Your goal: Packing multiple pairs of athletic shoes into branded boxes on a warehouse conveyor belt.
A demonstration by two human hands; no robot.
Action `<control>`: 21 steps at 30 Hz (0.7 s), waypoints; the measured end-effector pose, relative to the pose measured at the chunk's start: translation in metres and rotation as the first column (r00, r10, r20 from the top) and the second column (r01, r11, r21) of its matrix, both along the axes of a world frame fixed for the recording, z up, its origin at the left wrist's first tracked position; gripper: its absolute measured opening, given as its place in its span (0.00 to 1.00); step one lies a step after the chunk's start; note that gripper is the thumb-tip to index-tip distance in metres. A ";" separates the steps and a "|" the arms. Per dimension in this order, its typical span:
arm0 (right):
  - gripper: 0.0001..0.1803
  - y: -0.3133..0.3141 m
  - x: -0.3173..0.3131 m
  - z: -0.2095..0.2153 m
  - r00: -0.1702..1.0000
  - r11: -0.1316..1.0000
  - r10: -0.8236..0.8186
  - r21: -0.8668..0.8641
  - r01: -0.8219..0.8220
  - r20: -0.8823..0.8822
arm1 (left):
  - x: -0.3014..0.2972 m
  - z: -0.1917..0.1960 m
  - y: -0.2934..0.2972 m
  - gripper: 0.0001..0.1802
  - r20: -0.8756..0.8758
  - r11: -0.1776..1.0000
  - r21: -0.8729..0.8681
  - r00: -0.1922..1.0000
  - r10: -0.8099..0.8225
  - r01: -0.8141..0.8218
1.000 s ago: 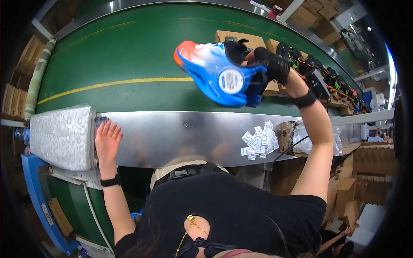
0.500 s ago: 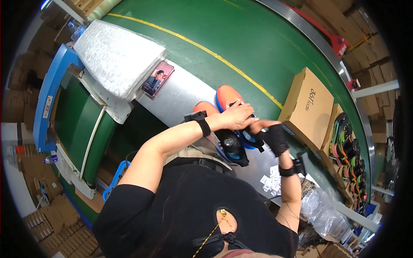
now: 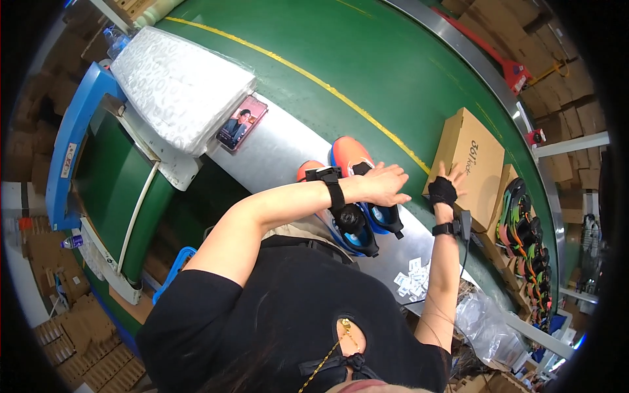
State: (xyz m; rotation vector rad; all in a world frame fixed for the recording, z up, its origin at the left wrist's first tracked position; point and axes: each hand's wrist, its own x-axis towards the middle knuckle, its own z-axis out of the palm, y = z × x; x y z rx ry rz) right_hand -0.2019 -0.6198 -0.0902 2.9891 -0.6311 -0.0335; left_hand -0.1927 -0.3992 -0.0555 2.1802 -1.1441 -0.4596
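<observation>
A pair of orange and blue sneakers stands side by side on the metal ledge: the farther sneaker [image 3: 351, 152] shows its orange toe, while the nearer sneaker [image 3: 357, 243] is partly covered by my left forearm. Over the farther one, my left hand [image 3: 385, 185] is stretched out with nothing in it; whether it touches the shoe I cannot tell. My right hand [image 3: 448, 186], in a black fingerless glove, has its fingers spread at the near left edge of a closed brown shoebox [image 3: 478, 164], seemingly touching it.
Small white paper slips [image 3: 413, 280] lie on the ledge near my right forearm. An open carton of dark, colourful shoes [image 3: 524, 229] stands right of the shoebox. White patterned sheets [image 3: 183, 88] and a pink picture case [image 3: 242, 123] are at the left. A green belt [image 3: 308, 39] runs behind.
My right hand has left the sneakers and moved right to the shoebox, its fingers now spread. My left hand has shifted slightly right and its fingers have straightened off the shoe.
</observation>
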 end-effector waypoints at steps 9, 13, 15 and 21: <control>0.23 -0.003 -0.011 0.050 0.746 0.947 0.281 -0.050 -0.317 0.603 | 0.003 0.007 -0.037 0.33 0.303 0.933 -0.353 0.936 0.181 -0.066; 0.23 -0.012 -0.032 0.134 0.561 0.879 0.206 0.101 -0.466 0.802 | 0.029 0.001 -0.026 0.33 0.279 0.990 0.103 0.953 -0.117 0.091; 0.26 -0.019 -0.070 0.196 0.607 0.575 -0.418 0.714 -0.400 0.676 | 0.034 -0.063 -0.025 0.35 0.406 0.879 -0.462 0.854 0.327 -0.117; 0.19 -0.214 -0.209 0.052 0.522 -0.016 -0.833 0.936 -0.352 0.182 | 0.087 -0.036 0.038 0.35 0.308 0.988 0.147 0.951 -0.006 -0.041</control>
